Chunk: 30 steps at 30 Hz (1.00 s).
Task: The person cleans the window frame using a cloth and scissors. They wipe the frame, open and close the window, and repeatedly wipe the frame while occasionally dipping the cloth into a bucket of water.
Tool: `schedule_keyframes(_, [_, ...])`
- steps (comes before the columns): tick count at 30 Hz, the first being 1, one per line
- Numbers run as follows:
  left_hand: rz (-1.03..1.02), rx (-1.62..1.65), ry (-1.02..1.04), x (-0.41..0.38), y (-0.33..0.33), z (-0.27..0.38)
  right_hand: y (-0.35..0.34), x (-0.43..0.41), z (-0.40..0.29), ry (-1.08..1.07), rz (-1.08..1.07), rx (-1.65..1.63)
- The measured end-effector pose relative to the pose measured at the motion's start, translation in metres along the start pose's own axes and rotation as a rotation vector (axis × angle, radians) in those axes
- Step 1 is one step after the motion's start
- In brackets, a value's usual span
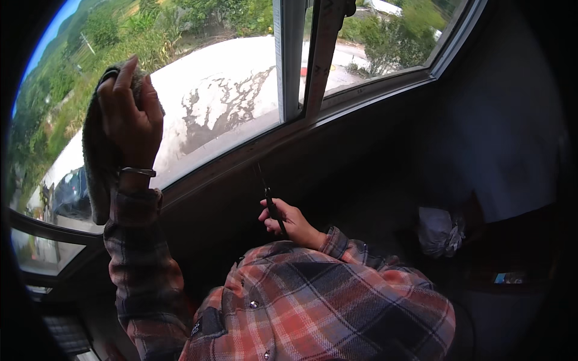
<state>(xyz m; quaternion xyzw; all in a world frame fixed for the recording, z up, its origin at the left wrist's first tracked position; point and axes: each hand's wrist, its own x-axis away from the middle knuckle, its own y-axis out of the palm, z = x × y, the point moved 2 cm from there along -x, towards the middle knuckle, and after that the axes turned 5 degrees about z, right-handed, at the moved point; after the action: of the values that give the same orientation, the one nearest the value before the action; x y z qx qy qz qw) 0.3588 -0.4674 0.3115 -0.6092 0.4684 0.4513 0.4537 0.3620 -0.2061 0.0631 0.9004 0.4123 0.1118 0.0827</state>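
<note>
My left hand (131,113) is raised at the left, against the window glass (216,90), with a grey-green cloth (97,158) under its palm. The cloth hangs down past the wrist, which wears a metal bangle. Lower and nearer my body, my right hand (291,221) is closed round the dark handle of a slim tool (273,210). The tool's thin end points up towards the window's lower frame; its kind is too dark to tell.
An upright window frame (289,58) divides the panes, and a sill rail (239,151) runs beneath them. A whitish plastic bag (438,230) lies in shadow at the right. Outside are a pale paved surface and greenery.
</note>
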Motion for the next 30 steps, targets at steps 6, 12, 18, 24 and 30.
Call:
schedule_keyframes(6, [-0.335, 0.154, 0.197, 0.079, 0.011, 0.071, 0.018, 0.005, -0.018, -0.040, -0.087, 0.022])
schedule_keyframes(12, [-0.623, 0.200, 0.487, 0.148, -0.016, 0.063, 0.009, 0.006, -0.021, -0.045, -0.075, 0.037])
schedule_keyframes(18, [-0.721, 0.314, 0.195, 0.155, -0.049, 0.031, 0.000, 0.002, -0.019, -0.030, -0.069, 0.081])
schedule_keyframes(24, [-0.434, 0.568, -0.204, 0.119, -0.020, 0.075, -0.008, 0.007, -0.016, -0.105, 0.034, 0.083])
schedule_keyframes(30, [-0.889, 0.559, -0.047, 0.145, 0.038, 0.125, -0.017, 0.024, -0.033, -0.125, 0.282, 0.022])
